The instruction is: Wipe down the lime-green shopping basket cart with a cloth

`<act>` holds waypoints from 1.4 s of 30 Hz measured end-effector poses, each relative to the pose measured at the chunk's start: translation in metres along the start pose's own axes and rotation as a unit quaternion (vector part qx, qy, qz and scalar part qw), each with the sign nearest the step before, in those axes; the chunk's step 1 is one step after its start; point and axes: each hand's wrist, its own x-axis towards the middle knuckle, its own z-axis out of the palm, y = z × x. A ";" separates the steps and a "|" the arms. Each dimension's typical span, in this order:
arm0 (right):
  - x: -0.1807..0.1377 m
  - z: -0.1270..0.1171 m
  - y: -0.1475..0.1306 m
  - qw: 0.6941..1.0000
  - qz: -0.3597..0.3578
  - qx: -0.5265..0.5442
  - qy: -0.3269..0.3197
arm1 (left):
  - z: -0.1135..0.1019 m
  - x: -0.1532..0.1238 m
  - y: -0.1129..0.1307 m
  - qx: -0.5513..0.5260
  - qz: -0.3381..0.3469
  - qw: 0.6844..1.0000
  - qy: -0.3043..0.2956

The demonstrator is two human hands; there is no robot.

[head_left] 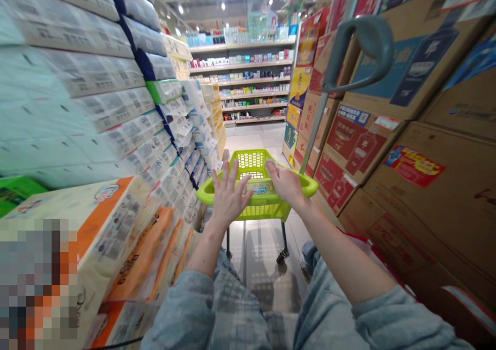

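Note:
A lime-green shopping cart point(267, 212) with a mesh basket stands right in front of me on dark legs with casters. My left hand point(229, 195) is over the left part of its handle, palm down, with the fingers spread apart and nothing held. At the right part of the handle is my right hand point(287, 185), its thumb up and its fingers curled together. What those fingers close on is hidden. Between the hands a small blue-and-white label point(260, 190) shows on the handle. The mesh at the basket's far end shows through.
Tall stacks of packaged tissue paper point(104, 86) line the left side, with orange-trimmed packs point(139, 257) close by. Cardboard cartons point(437, 195) are piled on the right, behind a pole with a grey handle point(382, 45). Ahead, shelves point(256, 79) of small products face the tiled aisle.

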 end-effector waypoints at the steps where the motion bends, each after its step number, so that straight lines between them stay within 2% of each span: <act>1: -0.007 -0.001 0.002 0.999 -0.003 -0.028 0.033 | 0.000 -0.001 -0.004 0.012 -0.037 0.999 -0.008; 4: -0.029 0.000 0.009 0.989 -0.040 -0.100 0.101 | 0.000 -0.004 -0.010 0.044 -0.119 0.989 -0.082; 7: -0.045 0.007 0.007 0.982 -0.057 -0.125 0.128 | 0.002 -0.005 -0.006 0.064 -0.150 0.973 -0.163; 10: -0.050 0.020 -0.014 0.980 -0.072 -0.122 0.136 | 0.003 -0.003 0.005 0.075 -0.160 0.970 -0.167; 13: -0.045 0.028 -0.040 0.982 -0.122 -0.112 0.090 | 0.003 -0.001 0.016 0.052 -0.131 0.976 -0.166; 16: -0.032 0.022 -0.048 0.986 -0.139 -0.098 0.004 | 0.000 -0.002 0.020 0.035 -0.089 0.981 -0.171; 20: -0.012 0.000 -0.025 0.982 -0.137 -0.095 -0.087 | -0.005 -0.005 0.012 0.050 -0.077 0.983 -0.161; 24: 0.001 -0.013 -0.002 0.985 -0.084 -0.109 -0.100 | -0.004 -0.007 0.006 0.077 -0.099 0.980 -0.154; 27: -0.004 -0.008 0.000 0.990 -0.053 -0.125 -0.043 | 0.002 -0.007 0.010 0.088 -0.113 0.981 -0.134; 30: -0.024 0.009 -0.004 0.990 -0.061 -0.100 0.079 | 0.007 -0.007 0.016 0.104 -0.115 0.980 -0.124; 33: -0.047 0.032 -0.005 0.976 -0.099 -0.046 0.187 | 0.006 -0.006 0.017 0.105 -0.112 0.979 -0.132; 36: -0.063 0.053 0.004 0.962 -0.166 -0.025 0.213 | 0.002 -0.005 0.013 0.100 -0.101 0.979 -0.143; 39: -0.068 0.066 0.024 0.949 -0.224 -0.056 0.216 | 0.001 -0.007 0.007 0.092 -0.081 0.981 -0.148; 42: -0.064 0.063 0.053 0.945 -0.219 -0.086 0.225 | 0.002 -0.009 0.003 0.087 -0.077 0.983 -0.143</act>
